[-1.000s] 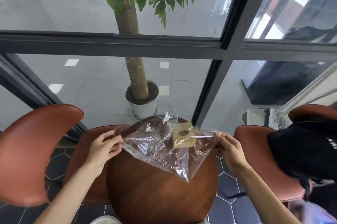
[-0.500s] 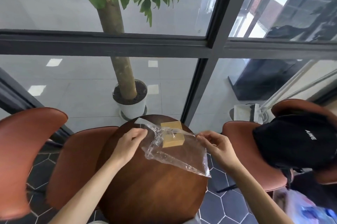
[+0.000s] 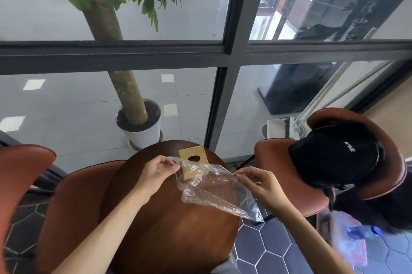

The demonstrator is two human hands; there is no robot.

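Your left hand (image 3: 157, 173) pinches the upper left corner of the clear, wrinkled plastic bag (image 3: 214, 191) between thumb and fingers. Your right hand (image 3: 260, 186) pinches its edge on the other side, also with curled fingers. The bag hangs stretched between both hands, just over the round dark-brown wooden table (image 3: 169, 233), and its closed end points to 4 o'clock, past the table rim.

At 12 o'clock on the table lies the small light wooden box with an oval hole in its top (image 3: 192, 158). Its near part shows through the plastic. I cannot tell if it is inside the mouth of the bag or only behind it.

Behind the glass, at 11 o'clock, the white round pot (image 3: 142, 134) holds dark soil and a thick tree trunk.

At 3 o'clock, a black cap (image 3: 334, 153) lies on the brown leather chair (image 3: 274, 158). It carries the white letters "AIWE".
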